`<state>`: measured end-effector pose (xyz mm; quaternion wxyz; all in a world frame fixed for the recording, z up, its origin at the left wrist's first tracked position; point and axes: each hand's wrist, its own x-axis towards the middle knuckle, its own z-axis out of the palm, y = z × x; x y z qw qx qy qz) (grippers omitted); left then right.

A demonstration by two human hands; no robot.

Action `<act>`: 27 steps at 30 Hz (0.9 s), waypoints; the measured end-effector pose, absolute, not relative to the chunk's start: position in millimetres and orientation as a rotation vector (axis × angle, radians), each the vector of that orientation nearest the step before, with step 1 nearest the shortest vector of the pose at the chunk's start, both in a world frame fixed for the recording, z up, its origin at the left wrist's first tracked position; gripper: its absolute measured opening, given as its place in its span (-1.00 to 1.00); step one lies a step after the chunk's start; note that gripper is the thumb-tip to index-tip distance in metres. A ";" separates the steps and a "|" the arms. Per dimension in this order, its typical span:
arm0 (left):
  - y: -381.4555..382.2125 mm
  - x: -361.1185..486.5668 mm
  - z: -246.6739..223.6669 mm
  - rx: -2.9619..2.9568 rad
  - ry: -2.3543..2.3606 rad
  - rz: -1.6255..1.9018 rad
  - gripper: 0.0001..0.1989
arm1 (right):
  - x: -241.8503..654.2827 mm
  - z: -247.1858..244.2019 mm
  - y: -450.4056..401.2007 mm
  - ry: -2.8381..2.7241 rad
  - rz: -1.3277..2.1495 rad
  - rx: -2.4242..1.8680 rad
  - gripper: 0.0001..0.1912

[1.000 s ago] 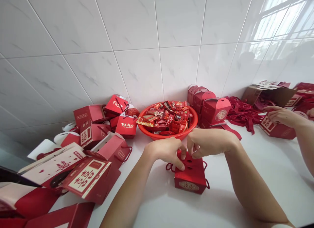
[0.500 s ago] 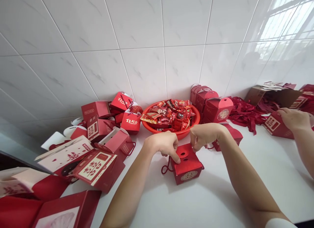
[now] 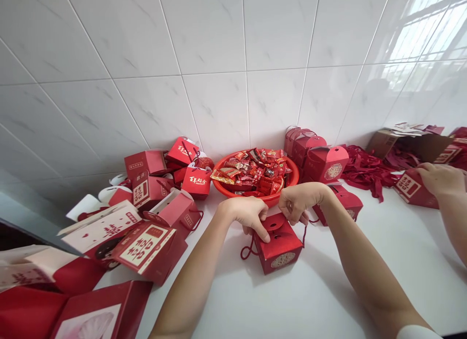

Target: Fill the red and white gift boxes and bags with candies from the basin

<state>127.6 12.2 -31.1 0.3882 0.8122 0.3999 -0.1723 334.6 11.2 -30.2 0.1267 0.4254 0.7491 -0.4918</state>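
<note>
A small red box (image 3: pixel 280 249) with a round patterned emblem stands on the white table in front of me. My left hand (image 3: pixel 251 216) grips its left side, the thumb lying on the top near a hole in the flap. A dark red cord loops out at the box's left. At the back right corner of the box is my right hand (image 3: pixel 299 203), fingers curled; a cord runs from near its fingertips down the box's right side. Whether the fingers pinch that cord is hard to make out. Behind the box sits an orange-red basin (image 3: pixel 268 199) full of wrapped candies.
Many red and white boxes (image 3: pixel 148 246) crowd the left. At the back right are handled red boxes (image 3: pixel 326 164), a heap of dark red ribbon (image 3: pixel 365 169) and a cardboard box (image 3: pixel 381 143). Another person's hand (image 3: pixel 440 178) holds a red box at the far right.
My right hand has shifted slightly left with its fingers curled more, and the cord at the box's right side is now drawn up. The view has moved slightly.
</note>
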 end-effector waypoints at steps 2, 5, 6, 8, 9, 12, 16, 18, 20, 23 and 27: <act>11.5 128.2 -31.1 2.070 1.012 -0.436 -0.47 | 333.8 -25.7 8.2 2.226 -1.386 1.268 -0.65; 9.3 130.0 -30.8 2.074 0.989 -0.416 -0.47 | 333.6 -15.2 0.1 2.279 -1.357 1.326 -0.65; 8.6 130.6 -30.7 2.074 0.978 -0.411 -0.47 | 333.8 -11.5 -3.1 2.295 -1.363 1.344 -0.64; 7.8 131.5 -30.7 2.073 0.954 -0.397 -0.48 | 334.1 -5.1 -9.2 2.313 -1.392 1.363 -0.63; 7.6 131.8 -30.6 2.078 0.941 -0.391 -0.50 | 334.0 -2.5 -11.8 2.322 -1.410 1.360 -0.62; 7.5 132.2 -30.4 2.141 0.910 -0.391 -0.54 | 333.3 2.6 -17.7 2.392 -1.444 1.297 -0.62; 7.2 133.6 -30.1 2.239 0.925 -0.380 -0.58 | 332.5 5.1 -21.0 2.513 -1.409 1.182 -0.58; 7.1 134.2 -28.9 2.291 0.903 -0.368 -0.59 | 331.6 4.5 -20.8 2.534 -1.350 1.133 -0.56; 6.8 133.4 -25.8 2.330 0.844 -0.359 -0.57 | 329.6 2.1 -19.1 2.528 -1.277 1.086 -0.54; 5.7 127.2 -16.8 2.315 0.796 -0.327 -0.53 | 323.7 -4.6 -14.7 2.479 -1.200 1.017 -0.49; 1.2 111.2 -1.6 2.195 0.747 -0.104 -0.49 | 312.2 -11.1 -13.7 2.454 -1.091 1.005 -0.52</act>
